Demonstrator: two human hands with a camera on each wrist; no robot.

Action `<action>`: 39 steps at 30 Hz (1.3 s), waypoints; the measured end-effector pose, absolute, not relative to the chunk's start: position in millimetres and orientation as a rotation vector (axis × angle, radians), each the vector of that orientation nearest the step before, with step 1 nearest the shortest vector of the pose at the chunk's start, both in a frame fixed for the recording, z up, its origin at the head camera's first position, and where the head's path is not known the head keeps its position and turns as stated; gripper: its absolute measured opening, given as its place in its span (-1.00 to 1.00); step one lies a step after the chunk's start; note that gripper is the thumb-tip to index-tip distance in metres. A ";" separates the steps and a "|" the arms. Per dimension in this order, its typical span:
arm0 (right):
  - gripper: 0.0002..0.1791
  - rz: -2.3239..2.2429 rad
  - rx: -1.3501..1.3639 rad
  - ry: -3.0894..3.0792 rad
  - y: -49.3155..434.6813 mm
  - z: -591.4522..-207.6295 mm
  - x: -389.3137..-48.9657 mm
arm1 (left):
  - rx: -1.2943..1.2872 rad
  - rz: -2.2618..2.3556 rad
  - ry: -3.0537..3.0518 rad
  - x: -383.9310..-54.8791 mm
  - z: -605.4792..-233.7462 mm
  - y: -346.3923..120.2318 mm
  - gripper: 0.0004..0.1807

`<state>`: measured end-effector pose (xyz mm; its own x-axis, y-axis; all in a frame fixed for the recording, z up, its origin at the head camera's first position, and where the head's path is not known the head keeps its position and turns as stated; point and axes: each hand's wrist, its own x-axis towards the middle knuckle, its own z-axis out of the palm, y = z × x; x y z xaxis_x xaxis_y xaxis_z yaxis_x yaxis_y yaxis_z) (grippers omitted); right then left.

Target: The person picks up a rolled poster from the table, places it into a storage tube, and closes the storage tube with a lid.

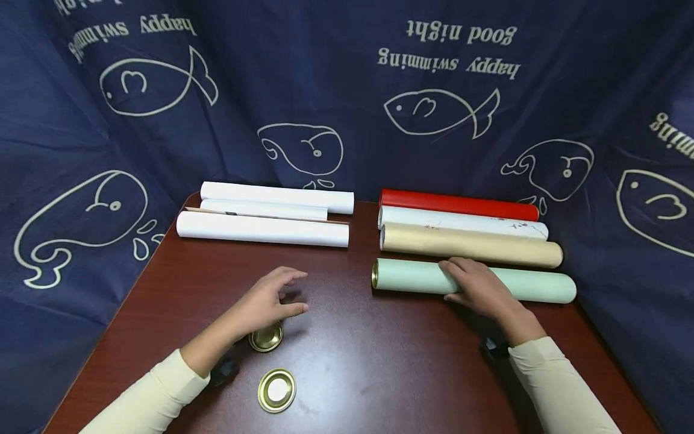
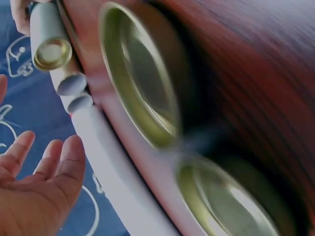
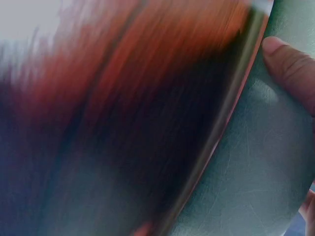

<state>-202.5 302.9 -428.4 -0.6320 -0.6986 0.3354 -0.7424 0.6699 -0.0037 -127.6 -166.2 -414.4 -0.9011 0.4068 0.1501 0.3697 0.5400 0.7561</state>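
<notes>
My right hand [image 1: 479, 288] grips a pale green tube [image 1: 534, 284] at the right of the table, fingers over its top and thumb on the near side. In the right wrist view, the thumb [image 3: 288, 64] lies against the green surface. A gold cap shows in the tube's left end [image 2: 53, 54]. Over the table at the left, my left hand [image 1: 268, 298] holds nothing, its fingers spread and slightly bent. Below it lies a round gold metal lid [image 1: 265, 337], partly covered by the forearm side. Nearer me is another gold lid [image 1: 277, 390].
Behind the green tube lie a gold tube [image 1: 472, 244], a white tube with a branch pattern [image 1: 461, 222] and a red tube [image 1: 461, 204]. Several white rolls [image 1: 262, 229] lie at the back left. A dark blue printed cloth [image 1: 347, 72] hangs behind the brown table [image 1: 374, 355].
</notes>
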 end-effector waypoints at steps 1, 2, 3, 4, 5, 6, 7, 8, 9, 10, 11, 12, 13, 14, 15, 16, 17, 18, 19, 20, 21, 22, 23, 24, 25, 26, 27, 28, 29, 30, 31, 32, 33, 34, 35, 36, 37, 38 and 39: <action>-0.15 0.202 1.136 -2.583 306.3 -429.1 -202.9 | 0.680 1.309 2.725 -127.0 -415.0 -170.3 -0.35; -0.14 0.200 1.128 -2.584 309.2 -429.6 -203.0 | 0.685 1.297 2.734 -126.4 -416.2 -174.3 -0.35; -0.14 0.198 1.119 -2.587 311.7 -430.2 -203.2 | 0.691 1.281 2.745 -125.8 -417.2 -177.9 -0.35; -0.14 0.196 1.111 -2.593 313.9 -430.9 -203.5 | 0.696 1.265 2.754 -125.0 -417.9 -181.2 -0.35; -0.13 0.194 1.104 -2.599 315.7 -431.3 -203.6 | 0.700 1.251 2.765 -125.0 -418.8 -184.1 -0.35; -0.13 0.194 1.096 -2.606 317.3 -431.8 -203.9 | 0.702 1.237 2.773 -125.2 -419.6 -186.9 -0.36; -0.13 0.190 1.089 -2.612 318.5 -432.4 -204.4 | 0.700 1.222 2.783 -125.8 -419.9 -189.5 -0.36; -0.13 0.189 1.082 -2.618 319.1 -432.6 -205.0 | 0.700 1.203 2.796 -126.9 -419.9 -192.2 -0.36; -0.14 0.188 1.073 -2.624 319.5 -432.9 -205.7 | 0.695 1.196 2.805 -128.7 -419.4 -194.6 -0.37; -0.14 0.189 1.062 -2.628 319.6 -433.1 -206.6 | 0.690 1.190 2.819 -130.9 -418.7 -197.1 -0.37; -0.14 0.190 1.050 -2.631 319.4 -433.3 -207.4 | 0.683 1.187 2.831 -133.7 -418.2 -199.6 -0.38; -0.14 0.193 1.040 -2.634 319.1 -433.4 -208.1 | 0.679 1.184 2.842 -136.5 -417.8 -202.4 -0.39; -0.14 0.196 1.029 -2.637 318.4 -433.3 -208.4 | 0.676 1.182 2.854 -139.6 -417.8 -205.1 -0.39; -0.14 0.204 1.017 -2.645 317.8 -433.4 -208.3 | 0.671 1.171 2.866 -142.7 -418.3 -208.1 -0.39; -0.14 0.214 1.007 -2.659 317.3 -433.3 -207.5 | 0.662 1.158 2.872 -145.6 -419.2 -211.1 -0.40; -0.14 0.223 0.992 -2.681 317.1 -433.2 -206.6 | 0.653 1.134 2.877 -148.9 -420.4 -214.2 -0.40; -0.14 0.232 0.973 -2.707 317.0 -432.7 -205.6 | 0.647 1.099 2.885 -152.9 -421.7 -217.2 -0.40; -0.15 0.246 0.949 -2.738 317.1 -431.5 -205.0 | 0.647 1.053 2.896 -157.5 -422.5 -220.0 -0.40; -0.15 0.262 0.923 -2.768 317.6 -429.8 -205.0 | 0.640 0.995 2.905 -163.0 -422.4 -222.6 -0.40; -0.16 0.285 0.896 -2.798 318.7 -427.3 -205.5 | 0.644 0.922 2.922 -169.3 -421.5 -225.0 -0.39; -0.19 0.315 0.869 -2.825 319.8 -424.2 -207.2 | 0.654 0.844 2.946 -176.6 -419.7 -227.1 -0.39; -0.22 0.351 0.841 -2.847 321.5 -420.8 -210.3 | 0.665 0.760 2.978 -184.8 -416.8 -229.3 -0.39; -0.25 0.392 0.817 -2.859 323.2 -416.8 -214.5 | 0.674 0.679 3.014 -193.0 -412.8 -231.3 -0.39; -0.29 0.433 0.796 -2.866 325.2 -412.6 -219.3 | 0.683 0.606 3.050 -201.5 -408.6 -233.5 -0.39; -0.32 0.464 0.783 -2.874 327.3 -408.4 -224.6 | 0.684 0.542 3.086 -209.4 -404.2 -235.7 -0.39; -0.35 0.497 0.773 -2.880 329.3 -404.7 -230.2 | 0.685 0.487 3.126 -216.5 -400.2 -238.0 -0.39; -0.37 0.521 0.767 -2.889 331.2 -401.5 -236.2 | 0.680 0.445 3.160 -223.1 -396.4 -240.2 -0.40; -0.38 0.544 0.758 -2.900 332.8 -398.4 -241.9 | 0.670 0.415 3.187 -228.8 -392.9 -242.1 -0.40; -0.38 0.554 0.749 -2.913 334.3 -395.6 -247.3 | 0.662 0.392 3.207 -234.0 -390.3 -243.8 -0.39; -0.37 0.556 0.743 -2.931 335.8 -393.6 -252.5 | 0.652 0.373 3.222 -238.9 -388.7 -245.7 -0.39; -0.37 0.564 0.737 -2.953 336.9 -392.3 -257.3 | 0.642 0.355 3.229 -242.4 -388.0 -247.1 -0.38; -0.37 0.576 0.730 -2.970 337.9 -391.7 -261.5 | 0.634 0.339 3.229 -245.7 -387.9 -248.2 -0.37; -0.36 0.581 0.723 -2.988 338.7 -391.3 -265.2 | 0.624 0.320 3.225 -248.8 -388.2 -249.3 -0.35; -0.36 0.584 0.716 -3.003 339.2 -391.2 -268.4 | 0.613 0.310 3.221 -251.3 -388.7 -250.1 -0.33; -0.36 0.578 0.720 -3.016 340.0 -391.9 -271.6 | 0.605 0.303 3.215 -253.5 -389.5 -250.9 -0.31; -0.36 0.569 0.728 -3.026 339.9 -392.6 -274.3 | 0.596 0.296 3.209 -255.3 -390.1 -251.8 -0.30; -0.36 0.562 0.740 -3.031 339.4 -393.3 -276.6 | 0.589 0.294 3.205 -256.3 -390.5 -252.4 -0.28; -0.35 0.547 0.757 -3.034 338.6 -393.9 -278.3 | 0.577 0.296 3.199 -257.2 -391.4 -253.1 -0.27; -0.36 0.528 0.775 -3.035 337.7 -394.5 -279.8 | 0.566 0.298 3.192 -257.9 -392.4 -254.0 -0.25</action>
<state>-279.8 337.7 -394.5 -0.8805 -0.4717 0.0473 -0.4600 0.8259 -0.3260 -257.9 -254.0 -392.4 -0.9333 0.3293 0.1433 0.3502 0.9231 0.1591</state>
